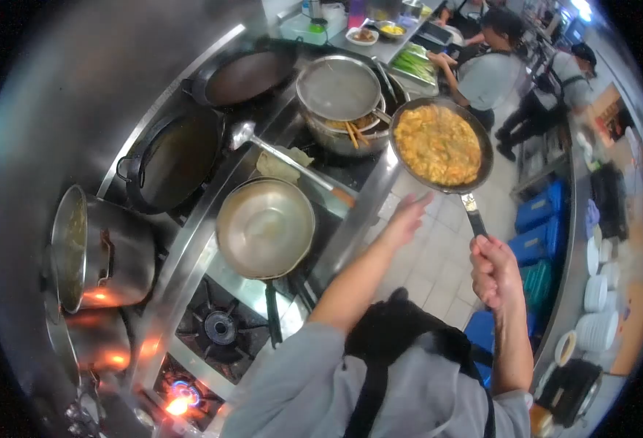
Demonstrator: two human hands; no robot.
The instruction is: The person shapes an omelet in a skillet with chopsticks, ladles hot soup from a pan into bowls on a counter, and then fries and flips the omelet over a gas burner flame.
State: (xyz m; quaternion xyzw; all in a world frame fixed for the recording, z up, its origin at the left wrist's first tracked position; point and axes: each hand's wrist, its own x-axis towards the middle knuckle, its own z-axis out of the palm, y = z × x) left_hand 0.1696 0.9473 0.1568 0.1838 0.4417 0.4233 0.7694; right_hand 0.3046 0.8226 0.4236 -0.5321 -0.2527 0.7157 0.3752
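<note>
My right hand (495, 271) is wrapped round the black handle of a frying pan (487, 157), held up over the floor beside the stove. A golden-brown omelette-like round (438, 144) fills the pan nearly to its rim. My left hand (407, 220) hovers just below and left of the pan, fingers stretched out, with nothing in it. Left of that hand, an empty steel pan (265, 228) with a black handle rests on the stove. A ladle (292, 162) with a wooden handle end lies behind it.
Dark woks (179, 164) and a large steel pot (128, 252) line the stove's back. A flame (179, 404) burns at lower left. A strainer (339, 87) tops a pot with chopsticks. Co-workers (490, 77) stand beyond; stacked plates (597, 330) line the right counter.
</note>
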